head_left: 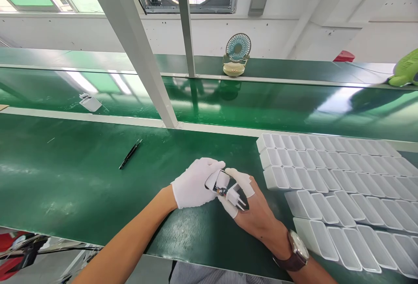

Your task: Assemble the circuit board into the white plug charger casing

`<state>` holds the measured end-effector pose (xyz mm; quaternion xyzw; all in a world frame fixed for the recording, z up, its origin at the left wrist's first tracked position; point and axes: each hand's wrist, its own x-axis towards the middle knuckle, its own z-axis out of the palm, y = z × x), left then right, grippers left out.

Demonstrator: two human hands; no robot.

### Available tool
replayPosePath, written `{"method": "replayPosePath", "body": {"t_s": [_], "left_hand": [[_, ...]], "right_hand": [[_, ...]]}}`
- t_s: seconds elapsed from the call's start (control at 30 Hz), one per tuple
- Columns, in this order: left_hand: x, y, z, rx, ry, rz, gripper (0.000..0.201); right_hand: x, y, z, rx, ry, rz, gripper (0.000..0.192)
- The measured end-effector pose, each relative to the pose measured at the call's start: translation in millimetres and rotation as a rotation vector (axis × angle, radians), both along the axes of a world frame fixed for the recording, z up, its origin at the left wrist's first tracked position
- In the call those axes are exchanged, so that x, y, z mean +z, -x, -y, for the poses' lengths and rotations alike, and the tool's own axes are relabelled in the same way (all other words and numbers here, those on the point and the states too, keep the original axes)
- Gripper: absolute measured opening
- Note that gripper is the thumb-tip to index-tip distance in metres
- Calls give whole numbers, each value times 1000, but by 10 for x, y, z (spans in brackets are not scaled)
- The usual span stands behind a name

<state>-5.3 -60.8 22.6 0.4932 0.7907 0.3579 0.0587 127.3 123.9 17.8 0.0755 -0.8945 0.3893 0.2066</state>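
Observation:
My left hand (195, 184) wears a white glove and grips a white charger housing (218, 181) at the front of the green workbench (81, 179). My right hand (253, 207), with white finger cots on the fingertips and a brown watch on the wrist, holds a white plug insert with two metal prongs (235, 197) against the open end of that housing. Small dark and orange parts show between the two pieces. Both hands meet just above the bench surface.
Rows of several empty white housings (339, 188) lie to the right. Black tweezers (129, 154) rest on the bench to the left. One white charger (89, 102) sits on the conveyor belt behind. A small desk fan (237, 55) and slanted frame posts (140, 53) stand farther back.

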Motion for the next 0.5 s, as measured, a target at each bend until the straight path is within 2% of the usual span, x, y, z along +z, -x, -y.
{"method": "replayPosePath", "body": {"t_s": [0.1,0.23,0.3,0.43,0.5], "left_hand": [[73,-19,-76,-63,15,4,53],[154,-46,-118,-143,58,140,22],[160,-47,-92,-127,62,192,23],[122,-15,12,27,29,294,42],[113,4,55,51,-14,312,53]], "right_hand": [[-13,0,-7,-27,15,-12,65],[-10,15,-12,-74,-22,-33,67],[4,27,-15,-84,-48,-81,61],[35,43,-20,-75,-74,-231,45],[43,43,-22,-53,-53,-243,42]]}}
